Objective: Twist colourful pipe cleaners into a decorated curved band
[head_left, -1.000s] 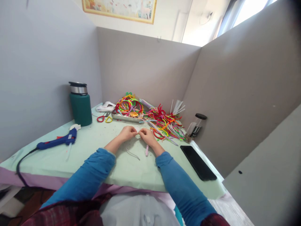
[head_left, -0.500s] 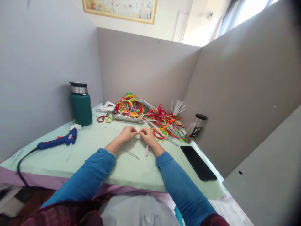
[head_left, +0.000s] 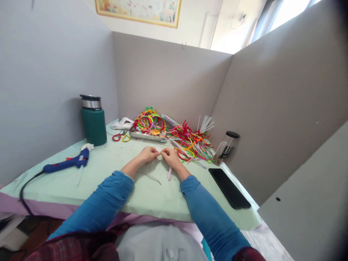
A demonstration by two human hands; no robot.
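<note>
Green tablecloth (head_left: 152, 199) bears a pink strip (head_left: 169, 174), its length running near-to-far.

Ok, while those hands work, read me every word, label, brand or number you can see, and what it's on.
No text is readable.
Clear bottle with the black lid: white marks on a black patch, too blurred to read.
Blue glue gun: small pale label, too small to read.
Green flask: no lettering visible.
</note>
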